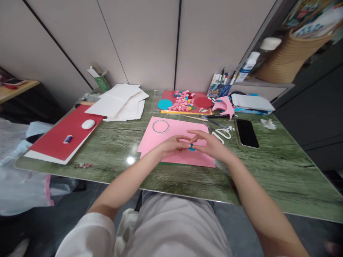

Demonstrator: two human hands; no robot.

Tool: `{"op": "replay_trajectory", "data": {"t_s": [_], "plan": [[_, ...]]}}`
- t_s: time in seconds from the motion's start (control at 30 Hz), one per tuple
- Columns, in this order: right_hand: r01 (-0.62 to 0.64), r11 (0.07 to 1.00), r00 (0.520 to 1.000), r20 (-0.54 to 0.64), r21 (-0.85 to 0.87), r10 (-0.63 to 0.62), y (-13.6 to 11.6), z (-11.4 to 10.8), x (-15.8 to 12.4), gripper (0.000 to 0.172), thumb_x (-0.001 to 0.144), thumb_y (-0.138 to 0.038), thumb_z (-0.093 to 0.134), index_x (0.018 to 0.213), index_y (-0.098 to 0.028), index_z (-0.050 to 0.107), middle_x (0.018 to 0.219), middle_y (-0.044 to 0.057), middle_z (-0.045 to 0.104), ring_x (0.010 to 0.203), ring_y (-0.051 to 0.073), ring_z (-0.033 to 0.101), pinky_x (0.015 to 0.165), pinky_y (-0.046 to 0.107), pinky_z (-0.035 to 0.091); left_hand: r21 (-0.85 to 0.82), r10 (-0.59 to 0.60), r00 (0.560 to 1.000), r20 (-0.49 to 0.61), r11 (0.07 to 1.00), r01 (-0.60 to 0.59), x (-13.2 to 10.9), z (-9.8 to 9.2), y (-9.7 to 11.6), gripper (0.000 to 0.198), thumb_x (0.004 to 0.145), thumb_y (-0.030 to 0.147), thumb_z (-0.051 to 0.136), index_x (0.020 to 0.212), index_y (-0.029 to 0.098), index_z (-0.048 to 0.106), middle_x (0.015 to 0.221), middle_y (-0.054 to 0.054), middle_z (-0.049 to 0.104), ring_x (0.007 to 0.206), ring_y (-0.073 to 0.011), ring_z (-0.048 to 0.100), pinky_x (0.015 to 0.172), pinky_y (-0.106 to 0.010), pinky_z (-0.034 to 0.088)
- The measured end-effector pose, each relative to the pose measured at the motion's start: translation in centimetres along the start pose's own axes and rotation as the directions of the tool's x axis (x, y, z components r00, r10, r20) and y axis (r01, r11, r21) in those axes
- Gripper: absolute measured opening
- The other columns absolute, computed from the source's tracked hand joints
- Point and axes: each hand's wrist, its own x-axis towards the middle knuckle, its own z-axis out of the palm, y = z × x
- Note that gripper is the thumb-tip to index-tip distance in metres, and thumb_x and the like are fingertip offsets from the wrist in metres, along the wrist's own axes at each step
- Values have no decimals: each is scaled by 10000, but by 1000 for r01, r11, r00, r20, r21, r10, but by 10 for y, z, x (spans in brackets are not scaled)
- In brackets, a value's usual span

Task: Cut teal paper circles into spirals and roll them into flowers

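My left hand (pixel 173 145) and my right hand (pixel 209 143) meet over a pink paper sheet (pixel 171 134) in the middle of the green table (pixel 281 167). Between their fingertips both pinch a small blue piece (pixel 191 146), mostly hidden by the fingers. A clear ring (pixel 160 126) lies on the pink sheet, up and to the left of my left hand. White scissors (pixel 223 134) lie just right of my right hand.
A black phone (pixel 246 132) lies right of the scissors. Behind the pink sheet sits a red board (pixel 171 95) with several small pink rolled pieces, a blue disc (pixel 164 104) and a red disc (pixel 203 102). White papers (pixel 120 101) and a red folder (pixel 57 137) with a white mouse (pixel 88 124) occupy the left.
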Motion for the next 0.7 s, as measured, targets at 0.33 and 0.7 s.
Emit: {"op": "replay_trajectory", "data": {"t_s": [0.33,0.7], "plan": [[36,988,996,-73,-149,-47,4,5,0,566,737,-137,572,1258,-294,417,907,2,651,905,189,548,867,395,411,-201,12,996,-84,979,-28,0,9,-4,465,537,132,760,963,139,575,805,-37,641,611,-57,531,617,-221,337],[-23,1000,1000,19,-2,23,-3,-4,-2,534,751,-204,555,1262,-266,413,918,8,675,983,188,579,922,383,391,-70,-27,999,23,997,29,-1,3,0,487,544,179,762,986,154,560,785,-33,637,569,-57,521,585,-225,330]]}}
